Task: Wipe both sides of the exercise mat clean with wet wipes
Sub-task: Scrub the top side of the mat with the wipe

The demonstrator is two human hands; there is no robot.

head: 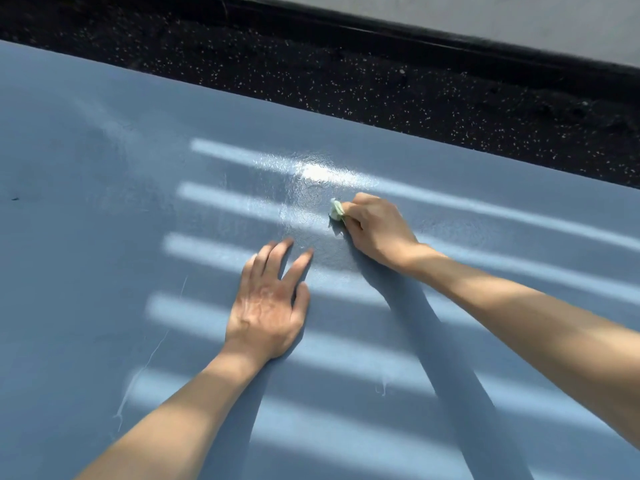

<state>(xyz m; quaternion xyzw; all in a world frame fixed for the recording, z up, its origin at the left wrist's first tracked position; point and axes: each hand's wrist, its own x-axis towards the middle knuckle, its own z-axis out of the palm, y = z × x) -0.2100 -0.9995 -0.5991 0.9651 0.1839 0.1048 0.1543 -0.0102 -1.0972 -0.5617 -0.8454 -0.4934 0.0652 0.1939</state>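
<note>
- One blue exercise mat [104,237] fills nearly all of my view. It lies flat on the dark speckled floor [346,81], with its far edge running slantwise and bars of sunlight [221,199] across it.
- To me it looks like soft foam with a fine pebbled skin. I judge it light and floppy, so it would likely sag and fold if I lifted it by one corner.
- To turn it over, I would take one long edge with both hands set well apart.
- A wet sheen [311,188] glares just beyond my right hand [377,226]. I expect that patch to be slick under a palm and the dry part to be grippy.
- Pale streaks [128,393] show at the lower left and a small dark speck [14,198] at the far left. Both look unwiped.
- I cannot see the underside.
- The wet wipe [336,210] is bunched into a small pale-green wad. It looks thin and limp and will probably roll or tear if I scrub hard, so it is best held bundled.
- The fingers of my right hand are curled round the wipe and press it against the mat.
- My left hand [268,306] lies palm down on the mat near the right one, with fingers straight and spread. It holds nothing and braces the foam.
- Beyond the floor runs a black skirting [415,32], with a grey wall [485,12] above it.
</note>
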